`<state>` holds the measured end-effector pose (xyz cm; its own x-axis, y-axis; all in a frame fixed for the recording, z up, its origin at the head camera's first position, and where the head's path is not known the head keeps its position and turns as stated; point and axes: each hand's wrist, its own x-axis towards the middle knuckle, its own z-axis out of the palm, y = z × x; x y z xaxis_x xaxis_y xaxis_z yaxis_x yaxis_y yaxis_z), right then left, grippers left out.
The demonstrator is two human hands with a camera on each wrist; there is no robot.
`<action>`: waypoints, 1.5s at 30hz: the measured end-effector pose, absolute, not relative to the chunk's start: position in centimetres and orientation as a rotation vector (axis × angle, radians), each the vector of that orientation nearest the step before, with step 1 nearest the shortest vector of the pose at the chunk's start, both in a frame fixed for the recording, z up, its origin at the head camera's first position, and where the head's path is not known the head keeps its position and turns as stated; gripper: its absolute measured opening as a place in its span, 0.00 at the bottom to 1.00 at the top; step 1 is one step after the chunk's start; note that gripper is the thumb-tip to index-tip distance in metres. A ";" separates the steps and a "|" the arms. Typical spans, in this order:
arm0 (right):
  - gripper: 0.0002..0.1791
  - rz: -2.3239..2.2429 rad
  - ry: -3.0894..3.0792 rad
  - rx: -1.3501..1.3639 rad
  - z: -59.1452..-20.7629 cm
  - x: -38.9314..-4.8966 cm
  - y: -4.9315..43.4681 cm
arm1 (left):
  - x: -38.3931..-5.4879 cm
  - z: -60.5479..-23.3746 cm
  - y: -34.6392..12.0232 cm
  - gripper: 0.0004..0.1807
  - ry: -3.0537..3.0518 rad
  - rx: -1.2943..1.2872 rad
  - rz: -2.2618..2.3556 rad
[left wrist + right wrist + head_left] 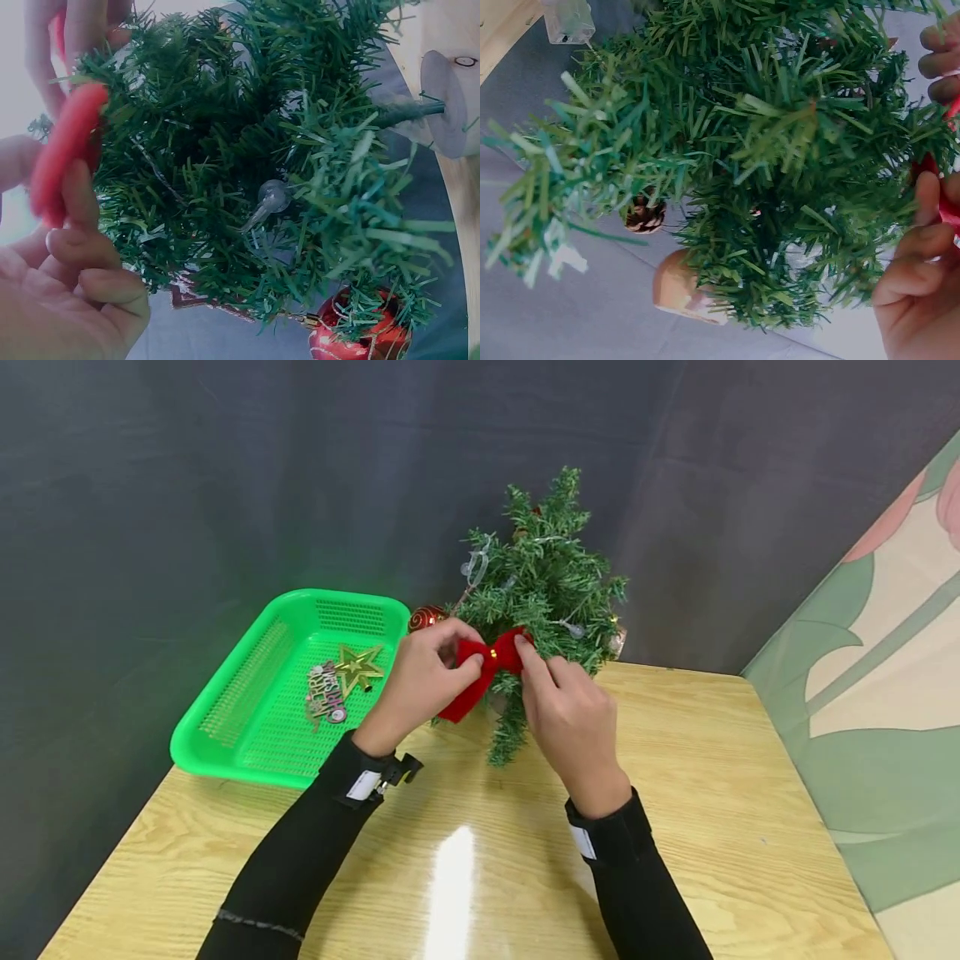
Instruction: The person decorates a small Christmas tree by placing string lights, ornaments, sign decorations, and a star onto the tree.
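Note:
Both hands hold a red velvet bow [480,672] with a gold tie at its middle, up against the front of a small artificial Christmas tree [551,572]. My left hand [422,681] pinches the bow's left loop between thumb and fingers. On the other loop, my right hand [567,710] grips with thumb and index finger. The left wrist view has the red bow [67,154] side-on, next to the branch tips. In the right wrist view only part of the bow [950,206] shows at the right edge.
Left of the tree, a green plastic basket [217,768] contains a gold star [356,668] and a lettered ornament [326,693]. On the tree hang a red bauble [426,618], a pine cone [645,213] and string lights. A dark curtain [225,468] stands behind the wooden table [675,877].

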<state>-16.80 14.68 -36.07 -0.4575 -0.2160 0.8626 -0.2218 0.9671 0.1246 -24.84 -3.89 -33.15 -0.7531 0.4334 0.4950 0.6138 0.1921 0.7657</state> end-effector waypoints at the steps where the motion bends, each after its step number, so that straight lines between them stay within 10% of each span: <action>1: 0.16 0.003 -2.068 0.295 -36.0 -16.8 14.6 | -24.8 -33.1 -3.9 0.05 -2.284 -1.003 -1.594; 28: 0.16 0.549 -2.220 0.307 -37.1 -16.4 14.9 | -26.9 -34.7 -2.5 0.08 -2.068 -0.747 -1.607; 45: 0.29 0.134 -2.292 0.224 -37.2 -16.9 13.8 | -26.8 -35.5 -2.8 0.04 -2.054 -0.805 -1.619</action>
